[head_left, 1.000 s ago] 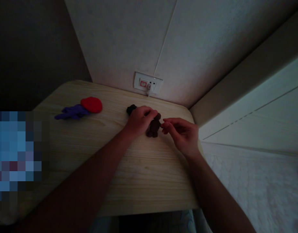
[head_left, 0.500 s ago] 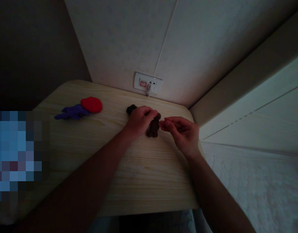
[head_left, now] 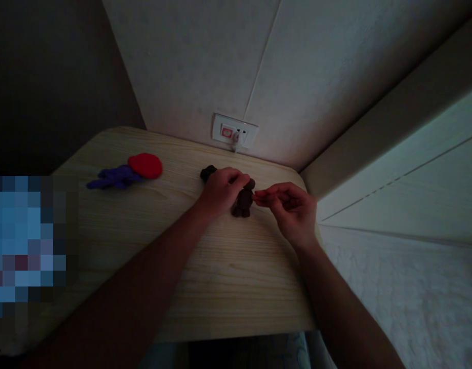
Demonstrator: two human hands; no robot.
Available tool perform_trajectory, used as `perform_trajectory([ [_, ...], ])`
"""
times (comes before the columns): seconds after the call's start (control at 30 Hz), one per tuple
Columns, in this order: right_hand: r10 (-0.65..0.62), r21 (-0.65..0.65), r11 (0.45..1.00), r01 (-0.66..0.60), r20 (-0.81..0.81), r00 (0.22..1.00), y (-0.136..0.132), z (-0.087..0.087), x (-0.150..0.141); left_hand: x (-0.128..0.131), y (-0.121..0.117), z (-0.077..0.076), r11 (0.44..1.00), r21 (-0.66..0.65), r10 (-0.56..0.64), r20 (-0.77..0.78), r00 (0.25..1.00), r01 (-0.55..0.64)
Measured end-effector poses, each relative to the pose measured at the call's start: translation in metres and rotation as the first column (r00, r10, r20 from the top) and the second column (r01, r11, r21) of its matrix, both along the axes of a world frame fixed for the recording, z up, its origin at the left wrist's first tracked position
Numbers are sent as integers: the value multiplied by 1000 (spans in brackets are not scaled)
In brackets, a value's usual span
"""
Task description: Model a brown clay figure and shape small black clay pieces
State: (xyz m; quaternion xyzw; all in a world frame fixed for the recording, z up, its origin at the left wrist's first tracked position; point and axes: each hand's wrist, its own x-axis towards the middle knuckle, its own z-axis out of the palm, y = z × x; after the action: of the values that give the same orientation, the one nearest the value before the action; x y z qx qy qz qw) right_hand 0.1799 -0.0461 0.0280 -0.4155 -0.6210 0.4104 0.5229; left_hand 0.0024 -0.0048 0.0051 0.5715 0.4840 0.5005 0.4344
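A small brown modelling-clay figure (head_left: 244, 201), shaped like a bear with a round head, stands on the wooden tabletop. My left hand (head_left: 223, 189) is closed on its left side and head, partly covering both. At the figure's right side, my right hand (head_left: 291, 207) has its fingertips drawn together in a pinch against or very near the body. Whatever those fingertips hold is too small and dark to make out. Behind my left hand sits a black lump (head_left: 208, 172), partly hidden by it.
A flat red clay disc (head_left: 145, 165) overlaps a crumpled purple piece (head_left: 115, 178) on the left of the table (head_left: 236, 287). A wall socket (head_left: 234, 130) with a plug is behind. A pale panel stands at the right, above a quilted white surface (head_left: 405, 292).
My right thumb has shifted back slightly along the fingers, and the right hand has tilted a little. My left hand and the brown figure stay in place.
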Motion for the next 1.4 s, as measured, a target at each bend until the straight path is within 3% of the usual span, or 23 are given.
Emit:
perform_trajectory([
  [0.63, -44, -11, 999, 44, -18, 999, 1, -1, -2, 0, 0, 2, 1000, 30, 5, -35, 999, -4],
  [1.4, -69, 73, 995, 70, -8, 998, 5, -3, 2, 0, 1, -2, 1000, 9, -4, -8, 1000, 4],
])
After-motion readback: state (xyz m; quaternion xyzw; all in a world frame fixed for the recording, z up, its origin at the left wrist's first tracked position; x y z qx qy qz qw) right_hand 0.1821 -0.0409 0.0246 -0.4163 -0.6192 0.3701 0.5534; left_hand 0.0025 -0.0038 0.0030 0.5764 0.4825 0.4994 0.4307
